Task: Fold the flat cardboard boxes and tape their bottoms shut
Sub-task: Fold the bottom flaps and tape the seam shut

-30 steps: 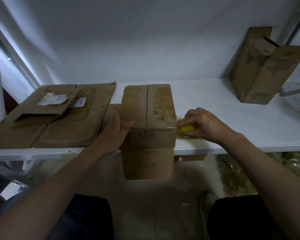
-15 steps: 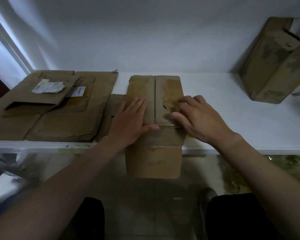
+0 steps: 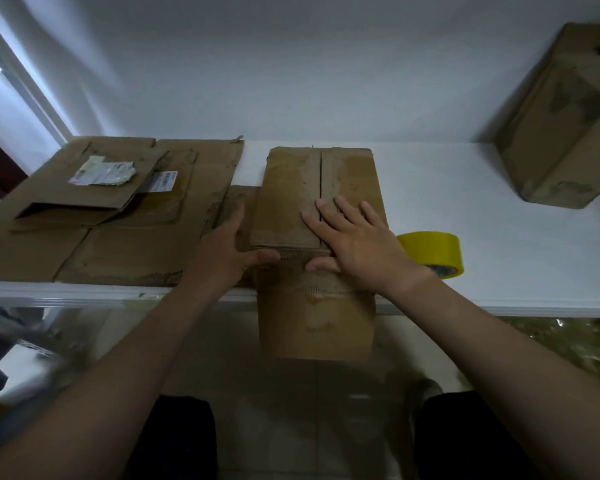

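Head view: the folded box (image 3: 291,202) sits at centre frame, its near end overhanging the front edge of the counter (image 3: 499,237). The right hand (image 3: 357,247) lies flat, fingers straight, across the seam between the flaps, likely to keep them level for taping. The left hand (image 3: 222,251), also open, braces the box's left side (thumb along the near edge). The yellow tape roll (image 3: 433,249) stands just right of the box, with bare counter beyond it; flat cardboard (image 3: 118,244) crowds the left.

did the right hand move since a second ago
Yes. The right hand moved left, off the yellow tape roll and onto the top of the folded box, where it presses flat.
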Action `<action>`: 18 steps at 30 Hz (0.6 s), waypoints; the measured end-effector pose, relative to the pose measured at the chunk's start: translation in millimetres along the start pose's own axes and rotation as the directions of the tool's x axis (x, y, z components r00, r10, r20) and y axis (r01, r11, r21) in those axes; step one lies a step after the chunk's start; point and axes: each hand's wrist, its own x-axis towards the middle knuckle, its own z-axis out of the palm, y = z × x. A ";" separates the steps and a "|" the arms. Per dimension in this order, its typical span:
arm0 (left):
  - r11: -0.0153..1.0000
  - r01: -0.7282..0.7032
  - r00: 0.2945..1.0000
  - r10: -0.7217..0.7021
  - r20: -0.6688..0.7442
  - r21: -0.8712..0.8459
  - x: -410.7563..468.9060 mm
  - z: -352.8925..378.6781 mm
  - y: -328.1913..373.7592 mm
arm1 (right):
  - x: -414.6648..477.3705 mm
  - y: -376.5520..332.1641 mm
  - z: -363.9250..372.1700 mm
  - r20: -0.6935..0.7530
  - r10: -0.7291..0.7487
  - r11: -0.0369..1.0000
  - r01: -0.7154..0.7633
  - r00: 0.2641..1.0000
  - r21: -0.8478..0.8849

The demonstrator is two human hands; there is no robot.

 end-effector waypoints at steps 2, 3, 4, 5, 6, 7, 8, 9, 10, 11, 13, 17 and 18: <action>0.999 0.050 0.997 -0.050 -0.050 -0.002 -8.3 -4.1 -11.3 | 0.1 0.1 -0.6 0.017 -0.001 1.000 0.001 1.000 -0.003; 0.998 0.056 0.996 -0.058 -0.074 -0.027 -12.9 -4.3 -15.4 | 0.0 0.1 -1.5 0.019 0.000 1.000 0.000 1.000 -0.001; 0.998 0.052 0.992 -0.056 -0.111 -0.037 -18.5 -3.2 -16.3 | -0.1 0.2 -2.3 0.021 0.001 1.000 -0.001 1.000 0.002; 0.999 0.044 0.985 -0.047 -0.166 -0.017 -23.4 -1.2 -16.2 | -0.1 0.3 -2.3 0.023 0.002 1.000 -0.002 1.000 0.005; 0.999 0.023 0.973 -0.014 -0.230 0.036 -27.8 0.3 -14.3 | -0.2 0.2 -2.4 0.025 0.002 1.000 -0.002 1.000 0.009; 0.995 -0.010 0.960 0.037 -0.276 0.099 -31.9 1.0 -10.9 | -0.3 -0.3 -2.5 0.025 0.002 1.000 -0.003 1.000 0.014; 0.988 -0.040 0.951 0.084 -0.297 0.152 -34.9 1.3 -7.7 | -0.2 -0.7 -2.6 0.023 0.004 1.000 -0.005 1.000 0.018; 0.978 -0.065 0.942 0.125 -0.310 0.196 -37.9 1.7 -4.4 | -0.1 -0.9 -2.6 0.022 0.007 1.000 -0.007 1.000 0.017; 0.970 -0.076 0.937 0.150 -0.315 0.233 -38.4 2.2 -4.2 | -0.1 -1.2 -2.9 0.022 0.010 1.000 -0.010 1.000 0.014; 0.965 -0.082 0.936 0.161 -0.314 0.251 -39.3 1.6 -2.5 | 0.0 -1.6 -2.6 0.020 0.012 1.000 -0.013 1.000 0.010; 0.962 -0.082 0.942 0.160 -0.293 0.262 -38.8 0.1 -0.1 | -0.2 -2.1 -2.1 0.011 0.017 1.000 -0.017 1.000 0.014; 0.950 -0.070 0.962 0.145 -0.233 0.303 -37.8 3.1 3.4 | -0.1 -3.2 -0.8 0.004 0.028 1.000 -0.028 1.000 0.011; 0.941 -0.074 0.963 0.154 -0.223 0.331 -36.5 4.2 4.1 | 0.0 -3.5 -0.8 0.002 0.031 0.999 -0.031 1.000 0.010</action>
